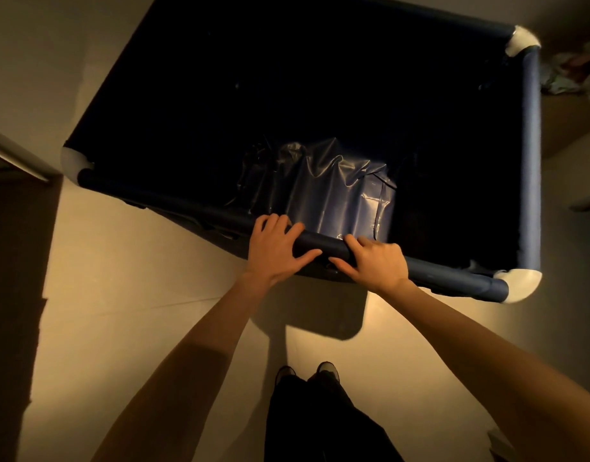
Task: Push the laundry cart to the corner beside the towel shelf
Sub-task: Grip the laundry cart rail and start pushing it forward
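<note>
A person stands over a dark blue laundry cart (320,95), both bare hands set on the padded rail (193,208) of the cart's near side, as seen from the head-worn camera. The left hand (275,250) lies flat across the rail with its fingers spread, fingertips reaching over the inner edge and the thumb stretched along the outer face toward the other hand. The right hand (375,260) sits just beside it on the same rail, fingers curled over the top of the tube and the thumb pointing back toward the left hand; the two thumbs come near each other without clearly touching. The cart fills the space directly beyond the hands, its deep interior almost black apart from a crumpled sheet of shiny blue liner (333,188) that hangs just inside the rail in front of both hands. White rounded caps (520,283) mark the cart's visible corners. The cart stands on a pale floor (127,278) lit by warm light. Past the cart's far right corner, a heap of patterned cloth (577,71) rests on a ledge. Below the hands, the person's dark trousers (320,425) and shoe tips (328,368) show on the floor.
</note>
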